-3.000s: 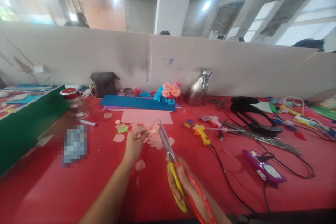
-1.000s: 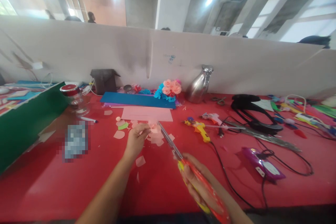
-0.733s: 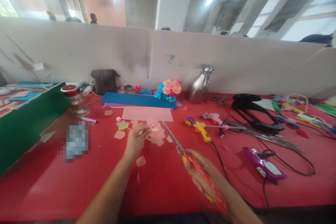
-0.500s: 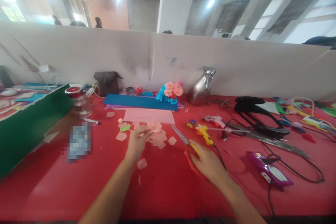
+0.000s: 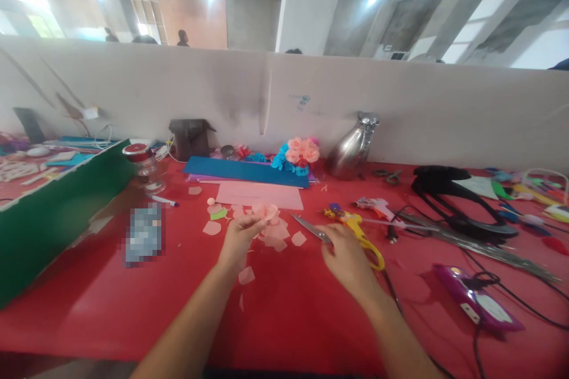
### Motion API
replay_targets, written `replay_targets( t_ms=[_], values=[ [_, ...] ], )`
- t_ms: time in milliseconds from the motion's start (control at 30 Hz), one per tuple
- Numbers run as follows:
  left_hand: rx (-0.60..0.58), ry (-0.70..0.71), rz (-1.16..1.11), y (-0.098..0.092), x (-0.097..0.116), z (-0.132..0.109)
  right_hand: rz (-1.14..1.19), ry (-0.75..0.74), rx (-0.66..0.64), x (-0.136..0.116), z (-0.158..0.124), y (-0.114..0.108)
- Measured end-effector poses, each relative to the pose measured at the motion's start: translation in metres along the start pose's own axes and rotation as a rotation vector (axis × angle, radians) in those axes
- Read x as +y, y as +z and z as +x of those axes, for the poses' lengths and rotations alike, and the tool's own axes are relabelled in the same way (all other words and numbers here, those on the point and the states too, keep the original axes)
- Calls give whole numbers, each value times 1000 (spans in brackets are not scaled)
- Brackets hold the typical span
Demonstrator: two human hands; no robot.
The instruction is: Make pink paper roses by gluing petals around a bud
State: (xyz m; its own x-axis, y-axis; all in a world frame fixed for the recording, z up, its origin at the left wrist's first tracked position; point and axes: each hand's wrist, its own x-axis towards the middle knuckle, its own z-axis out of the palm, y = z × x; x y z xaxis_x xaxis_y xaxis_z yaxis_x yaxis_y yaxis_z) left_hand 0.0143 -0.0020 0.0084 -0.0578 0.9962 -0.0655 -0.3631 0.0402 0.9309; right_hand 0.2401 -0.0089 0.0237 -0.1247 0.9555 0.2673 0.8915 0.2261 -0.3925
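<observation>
My left hand point(image 5: 242, 241) pinches a pale pink paper flower point(image 5: 268, 212) above a scatter of cut pink paper petals point(image 5: 276, 237). To its right, my right hand point(image 5: 349, 257) is closed over the middle of a pair of scissors point(image 5: 313, 228). The blades point up and left, toward the petals. A yellow handle loop point(image 5: 377, 259) shows past the far side of that hand; the rest of the handles is hidden beneath it. A yellow glue gun point(image 5: 354, 222) lies just beyond the right hand.
Pink paper point(image 5: 260, 195) and a blue sheet point(image 5: 244, 172) lie behind the petals. Finished paper flowers point(image 5: 303, 151), a steel flask point(image 5: 353, 145) and a red-lidded jar point(image 5: 144, 169) stand farther back. At right are a pink glue gun point(image 5: 376, 207), wires and a purple power strip point(image 5: 480, 299).
The view has shifted, moving the scene slightly right. My right hand has changed its hold on the scissors; the yellow loop now shows on its right. My left hand keeps the flower.
</observation>
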Motion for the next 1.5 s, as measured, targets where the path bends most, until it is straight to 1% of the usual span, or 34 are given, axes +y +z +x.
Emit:
replay_targets(
  t_ms=[67,100,167,233,300,433,633,767,933,1267,1500],
  values=[
    [0,13,30,1,-1,0,387,1,-61,-31,7,3],
    [3,23,44,2,-2,0,567,35,-95,-46,10,5],
    [9,45,57,2,-2,1,833,97,-163,-73,18,10],
    [20,61,47,2,-3,3,990,187,-194,-92,26,15],
    [36,66,28,0,-3,5,1064,246,-183,-101,32,21],
    [38,80,40,-2,-8,9,1153,274,-152,-101,38,31],
    [8,203,210,-5,-18,16,1268,315,-126,-92,35,40],
    [6,239,283,-4,-17,16,1266,338,-114,-87,34,43],
    [16,252,303,-2,-13,14,1248,354,-97,-82,34,46],
    [30,321,364,-2,-16,15,1281,365,-79,-83,33,44],
    [72,386,391,0,-14,14,1314,360,-69,-80,34,50]
  ],
)
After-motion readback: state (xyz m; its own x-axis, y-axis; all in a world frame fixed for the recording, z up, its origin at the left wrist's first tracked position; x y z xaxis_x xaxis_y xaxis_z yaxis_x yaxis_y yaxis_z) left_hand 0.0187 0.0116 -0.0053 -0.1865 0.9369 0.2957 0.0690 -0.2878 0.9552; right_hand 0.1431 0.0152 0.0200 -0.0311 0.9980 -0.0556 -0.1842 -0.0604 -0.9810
